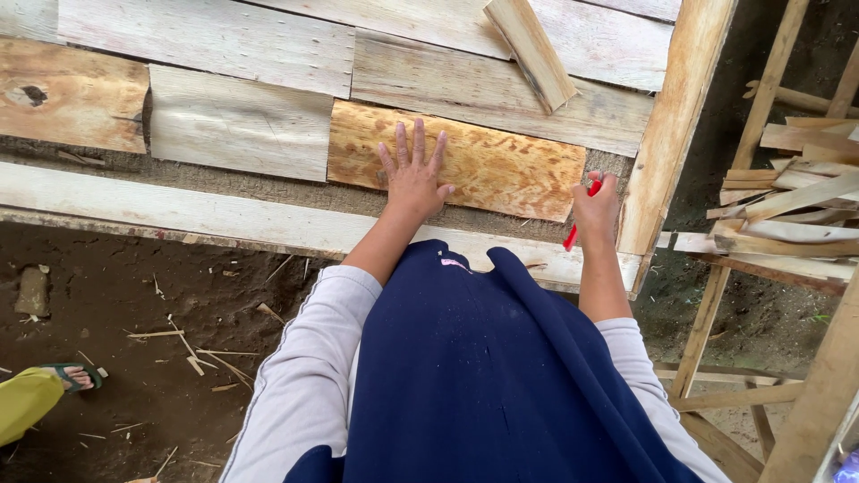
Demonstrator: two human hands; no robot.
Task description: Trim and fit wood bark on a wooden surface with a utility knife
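Orange board: an orange-brown, mottled board [474, 165] is seen lying flat in a row of paler planks, toward the right of the row, its long side running left to right.
Board relative to hands: the board's left part is covered by the left hand [413, 182]; its near right corner lies just beside the right hand [595, 207].
Left hand: it is laid flat, palm down, with fingers spread and pointing far; nothing is gripped, the board is only pressed.
Left arm: it is stretched forward from a grey sleeve, roughly straight, angled slightly to the right.
Right hand: it is closed on a red tool [580, 215], whose red handle shows above and below the fist; what kind of tool it is cannot be told.
Right arm: it is held forward, the wrist near the right end of the board, beside a long upright-running beam [667, 152].
Hands together or apart: they are kept well apart, one toward each end of the board.
Neighbouring planks: a grey plank [240, 123] is set just left of the orange board; a short loose piece [530, 49] lies tilted on the far planks.
Ground: a sandalled foot [73, 376] of another person is seen at the near left on dark soil.
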